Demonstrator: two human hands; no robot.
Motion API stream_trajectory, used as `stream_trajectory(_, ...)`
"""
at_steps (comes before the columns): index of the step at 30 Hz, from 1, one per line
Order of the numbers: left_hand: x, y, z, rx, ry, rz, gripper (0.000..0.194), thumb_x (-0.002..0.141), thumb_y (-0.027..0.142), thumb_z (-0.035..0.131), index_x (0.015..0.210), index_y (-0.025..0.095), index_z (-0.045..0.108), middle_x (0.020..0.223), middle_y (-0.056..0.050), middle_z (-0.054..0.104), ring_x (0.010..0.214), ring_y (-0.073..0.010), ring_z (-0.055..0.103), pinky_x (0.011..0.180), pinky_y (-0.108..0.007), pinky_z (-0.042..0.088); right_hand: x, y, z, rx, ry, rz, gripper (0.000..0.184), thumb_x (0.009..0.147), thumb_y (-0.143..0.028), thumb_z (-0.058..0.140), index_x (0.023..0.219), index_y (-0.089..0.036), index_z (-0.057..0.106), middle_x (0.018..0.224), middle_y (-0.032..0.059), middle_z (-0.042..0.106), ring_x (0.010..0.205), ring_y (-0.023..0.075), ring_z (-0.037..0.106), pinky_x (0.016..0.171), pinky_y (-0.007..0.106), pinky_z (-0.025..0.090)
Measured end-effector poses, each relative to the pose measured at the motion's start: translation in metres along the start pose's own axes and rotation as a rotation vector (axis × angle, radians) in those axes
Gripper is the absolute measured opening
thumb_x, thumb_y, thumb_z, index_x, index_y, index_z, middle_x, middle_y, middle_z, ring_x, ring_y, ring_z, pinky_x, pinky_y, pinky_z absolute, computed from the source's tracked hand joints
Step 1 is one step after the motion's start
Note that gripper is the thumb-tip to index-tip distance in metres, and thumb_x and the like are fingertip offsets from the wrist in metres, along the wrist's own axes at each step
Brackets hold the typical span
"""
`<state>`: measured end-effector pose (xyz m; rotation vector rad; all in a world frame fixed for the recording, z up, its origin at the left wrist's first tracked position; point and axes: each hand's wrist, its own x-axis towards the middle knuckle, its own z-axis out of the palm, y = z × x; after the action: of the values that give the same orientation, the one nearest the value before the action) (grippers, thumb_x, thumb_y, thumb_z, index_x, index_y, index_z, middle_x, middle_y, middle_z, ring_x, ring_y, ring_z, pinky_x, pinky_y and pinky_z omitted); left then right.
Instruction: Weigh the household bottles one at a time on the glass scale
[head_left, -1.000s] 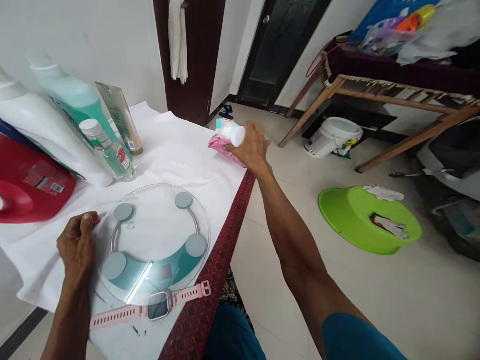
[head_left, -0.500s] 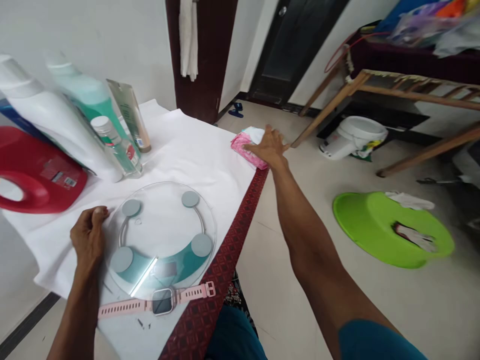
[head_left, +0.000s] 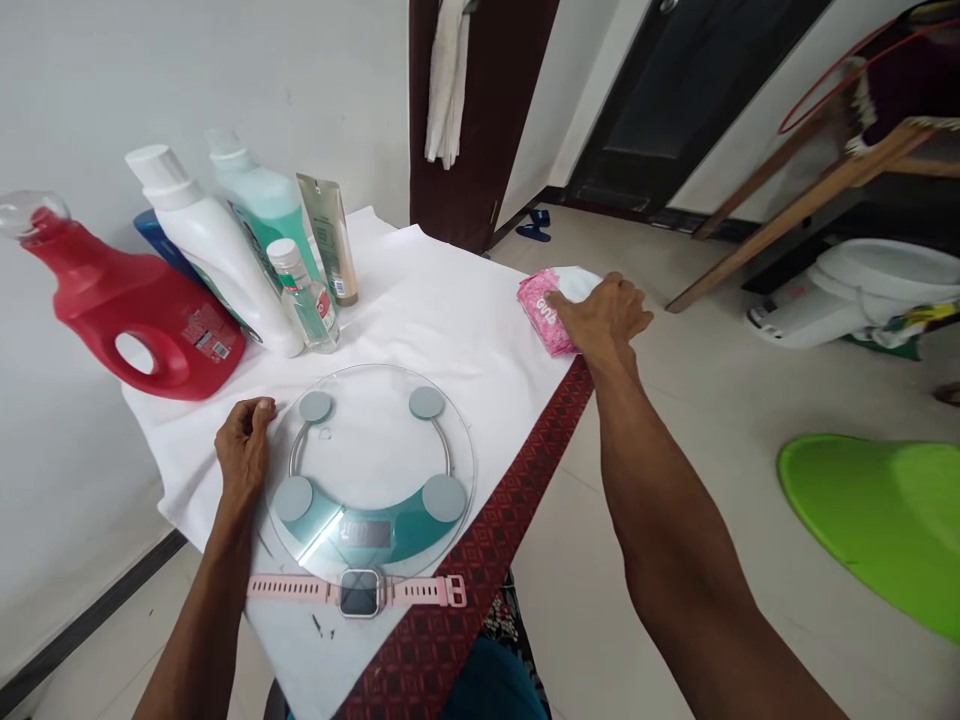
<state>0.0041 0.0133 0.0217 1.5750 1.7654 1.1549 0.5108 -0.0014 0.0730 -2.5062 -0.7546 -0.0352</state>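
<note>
At the far right corner of the table, my right hand [head_left: 606, 318] closes over a pink and white packet [head_left: 541, 305], thumb on its pink side and fingers over its far side. My left hand [head_left: 244, 440] rests on the white cloth [head_left: 442, 290], fingers curled in and thumb against them, with nothing visible in it. Just right of it lies a round glass bathroom scale [head_left: 365, 540] with grey discs and a small display. A pink-strapped smartwatch [head_left: 360, 592] is stretched out along the scale's near edge.
At the back left stand a red jug [head_left: 150, 320], a white bottle [head_left: 217, 260], a green bottle [head_left: 274, 205], a small clear bottle [head_left: 309, 310] and a tube [head_left: 330, 235]. A green tub [head_left: 877, 510] and a white bucket [head_left: 840, 290] are on the floor at right.
The view has swung left, so everything sits further right. My right hand's spread fingers have curled in over the packet. My left hand stays beside the scale.
</note>
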Motion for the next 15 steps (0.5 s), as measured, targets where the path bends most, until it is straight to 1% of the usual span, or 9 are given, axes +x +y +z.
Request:
stream_trajectory(3, -0.002, 0.001, -0.002, -0.002, -0.006, -0.014, 0.05, 0.089, 0.067, 0.064, 0.1, 0.021, 0.077, 0.103, -0.012, 0.084, 0.106, -0.0326, 0.08, 0.108, -0.049, 0.062, -0.001, 0.002, -0.004, 0.006, -0.013, -0.017, 0.068, 0.099, -0.055, 0.085, 0.149, -0.012, 0.07, 0.158, 0.0435, 0.062, 0.154, 0.0537, 0.057, 0.122, 0.073, 0.041)
stream_trajectory(5, -0.002, 0.003, -0.004, -0.053, -0.028, -0.042, 0.054, 0.089, 0.071, 0.064, 0.103, 0.02, 0.077, 0.108, -0.013, 0.084, 0.109, -0.0329, 0.08, 0.11, -0.049, 0.061, -0.01, 0.004, -0.009, 0.002, 0.056, -0.043, 0.074, 0.096, -0.058, 0.089, 0.153, -0.016, 0.07, 0.162, 0.0437, 0.059, 0.155, 0.0565, 0.054, 0.121, 0.077, 0.04)
stream_trajectory(7, 0.0, 0.008, -0.005, -0.105, -0.045, -0.072, 0.061, 0.088, 0.076, 0.066, 0.106, 0.019, 0.077, 0.111, -0.014, 0.084, 0.109, -0.0329, 0.08, 0.106, -0.049, 0.063, -0.027, 0.004, -0.011, 0.025, 0.174, -0.124, 0.073, 0.094, -0.058, 0.089, 0.154, -0.022, 0.069, 0.165, 0.0392, 0.057, 0.156, 0.057, 0.052, 0.121, 0.08, 0.04)
stream_trajectory(9, 0.006, 0.021, -0.003, -0.105, -0.043, -0.05, 0.067, 0.086, 0.079, 0.07, 0.113, 0.019, 0.076, 0.117, -0.015, 0.083, 0.111, -0.0332, 0.08, 0.104, -0.048, 0.064, -0.049, -0.001, -0.005, 0.119, 0.205, -0.3, 0.058, 0.098, -0.051, 0.083, 0.148, -0.025, 0.07, 0.161, 0.0323, 0.063, 0.152, 0.0524, 0.055, 0.122, 0.077, 0.043)
stream_trajectory(10, 0.012, 0.029, 0.0, -0.09, -0.035, -0.009, 0.068, 0.086, 0.079, 0.073, 0.117, 0.019, 0.076, 0.122, -0.016, 0.082, 0.115, -0.0339, 0.079, 0.104, -0.049, 0.064, -0.06, -0.007, 0.001, 0.195, 0.167, -0.404, 0.048, 0.1, -0.047, 0.078, 0.141, -0.025, 0.072, 0.154, 0.0285, 0.069, 0.148, 0.0487, 0.059, 0.122, 0.073, 0.046)
stream_trajectory(11, 0.019, 0.04, 0.004, -0.073, -0.027, 0.048, 0.069, 0.085, 0.078, 0.076, 0.122, 0.019, 0.075, 0.128, -0.018, 0.081, 0.12, -0.0348, 0.079, 0.105, -0.049, 0.063, -0.07, -0.015, 0.009, 0.284, 0.088, -0.501, 0.038, 0.101, -0.043, 0.074, 0.134, -0.024, 0.073, 0.145, 0.0244, 0.074, 0.141, 0.0445, 0.065, 0.121, 0.068, 0.05)
stream_trajectory(12, 0.027, 0.051, 0.009, -0.057, -0.021, 0.113, 0.07, 0.085, 0.074, 0.08, 0.128, 0.019, 0.073, 0.134, -0.019, 0.079, 0.125, -0.0357, 0.077, 0.106, -0.05, 0.063, -0.078, -0.025, 0.018, 0.378, 0.006, -0.554, 0.029, 0.102, -0.04, 0.071, 0.126, -0.025, 0.073, 0.134, 0.0203, 0.078, 0.132, 0.0406, 0.069, 0.118, 0.063, 0.053)
stream_trajectory(13, 0.036, 0.063, 0.017, -0.039, -0.016, 0.174, 0.071, 0.085, 0.07, 0.084, 0.133, 0.019, 0.071, 0.139, -0.021, 0.077, 0.129, -0.0365, 0.076, 0.108, -0.051, 0.063, -0.083, -0.036, 0.027, 0.466, -0.06, -0.557, 0.021, 0.102, -0.039, 0.07, 0.117, -0.025, 0.072, 0.126, 0.017, 0.08, 0.122, 0.0372, 0.073, 0.115, 0.058, 0.056)
stream_trajectory(15, 0.053, 0.084, 0.035, 0.024, -0.006, 0.262, 0.075, 0.084, 0.06, 0.09, 0.141, 0.018, 0.066, 0.145, -0.024, 0.073, 0.136, -0.0385, 0.073, 0.114, -0.053, 0.061, -0.087, -0.058, 0.045, 0.6, -0.181, -0.469, 0.011, 0.103, -0.038, 0.068, 0.102, -0.027, 0.068, 0.115, 0.0127, 0.081, 0.108, 0.032, 0.076, 0.106, 0.05, 0.059)
